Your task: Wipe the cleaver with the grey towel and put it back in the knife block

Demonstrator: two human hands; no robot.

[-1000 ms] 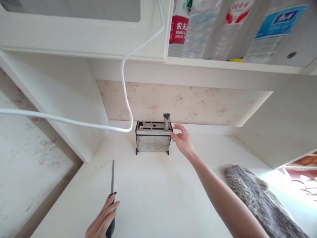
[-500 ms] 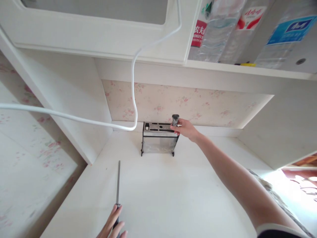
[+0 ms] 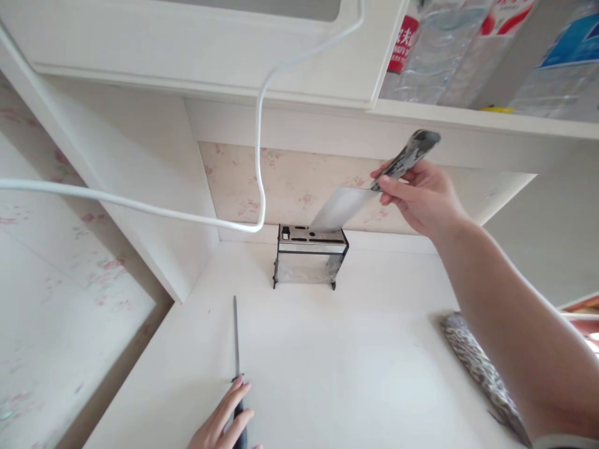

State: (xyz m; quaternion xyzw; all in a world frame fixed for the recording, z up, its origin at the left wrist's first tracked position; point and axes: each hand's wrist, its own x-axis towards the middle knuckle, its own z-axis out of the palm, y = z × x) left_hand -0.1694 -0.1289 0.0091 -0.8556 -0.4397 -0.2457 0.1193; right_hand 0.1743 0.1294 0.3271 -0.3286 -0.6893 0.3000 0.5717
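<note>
My right hand grips a kitchen knife by its dark, worn handle, which slants up to the right. The broad blade points down to the left, its lower end at the top of a slotted knife holder; whether the tip is still inside a slot, I cannot tell. The holder has a black frame and clear sides and stands at the back of the white surface. At the bottom, the fingers of my left hand lie over the black handle of a honing rod, whose thin grey shaft points away. My left thumb is hidden.
A white cable hangs across the front of the white cabinet. Plastic bottles stand on the upper right shelf. A patterned cloth item lies beneath my right forearm. A side panel bounds the left.
My right hand has risen to the right and drawn the knife up from the holder, baring its blade. My left hand stays at the honing rod. The view has shifted slightly.
</note>
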